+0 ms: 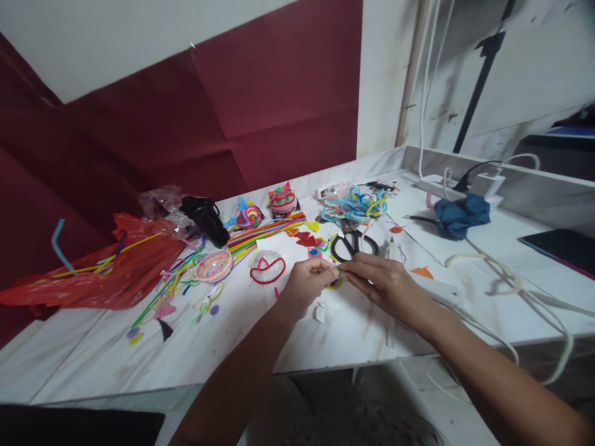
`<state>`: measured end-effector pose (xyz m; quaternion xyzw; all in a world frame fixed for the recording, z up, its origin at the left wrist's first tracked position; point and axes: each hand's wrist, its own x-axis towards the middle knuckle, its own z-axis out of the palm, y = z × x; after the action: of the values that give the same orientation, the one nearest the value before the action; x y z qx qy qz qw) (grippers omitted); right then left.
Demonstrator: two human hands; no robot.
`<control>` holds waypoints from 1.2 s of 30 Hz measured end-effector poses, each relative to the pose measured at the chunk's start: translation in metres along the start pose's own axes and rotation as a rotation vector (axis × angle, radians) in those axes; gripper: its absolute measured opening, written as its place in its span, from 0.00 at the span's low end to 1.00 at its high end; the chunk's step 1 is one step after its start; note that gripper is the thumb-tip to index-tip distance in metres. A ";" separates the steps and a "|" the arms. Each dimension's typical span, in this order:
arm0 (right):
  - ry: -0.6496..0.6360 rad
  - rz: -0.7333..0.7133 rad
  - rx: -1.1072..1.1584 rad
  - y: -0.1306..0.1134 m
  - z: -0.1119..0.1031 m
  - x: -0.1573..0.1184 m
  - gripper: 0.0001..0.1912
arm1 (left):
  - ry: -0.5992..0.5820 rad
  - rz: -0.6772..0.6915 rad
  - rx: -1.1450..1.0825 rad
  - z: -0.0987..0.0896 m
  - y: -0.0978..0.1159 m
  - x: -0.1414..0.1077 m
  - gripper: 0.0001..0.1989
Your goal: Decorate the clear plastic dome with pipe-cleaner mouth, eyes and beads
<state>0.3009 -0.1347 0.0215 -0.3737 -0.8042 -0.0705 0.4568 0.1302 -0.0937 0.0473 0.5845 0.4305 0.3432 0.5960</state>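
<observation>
My left hand [309, 282] and my right hand [381, 279] meet over the table, fingertips pinched close together. Something tiny, with a hint of green, is between them; its kind is too small to make out. Just beyond my fingers lie black-handled scissors [354, 241]. A round, colourful coiled piece [315, 253] sits beside them, near red scraps [307, 238]. To the left of my left hand, a red pipe-cleaner outline [268, 282] rests on white paper. A small white scrap [320, 313] lies below my hands.
Behind are bundled pipe cleaners [264, 234], two decorated round crafts [249, 215] and a blue-yellow tangle [356, 204]. A red plastic bag [139, 266] spreads at left. Right of my hands are loose cables [506, 285], a blue cloth [462, 217] and a dark phone [562, 248].
</observation>
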 end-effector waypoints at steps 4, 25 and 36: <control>0.233 0.105 -0.046 -0.009 0.014 -0.004 0.05 | 0.090 0.023 -0.201 0.012 -0.004 -0.003 0.15; 0.025 -0.060 -0.089 0.003 0.005 -0.003 0.08 | 0.008 0.008 -0.234 0.010 -0.014 0.000 0.16; 0.062 0.020 0.082 0.004 0.002 0.004 0.06 | -0.028 -0.022 -0.075 -0.004 -0.002 0.003 0.16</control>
<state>0.3007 -0.1291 0.0226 -0.3603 -0.7881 -0.0448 0.4971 0.1278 -0.0901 0.0455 0.5619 0.4153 0.3441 0.6272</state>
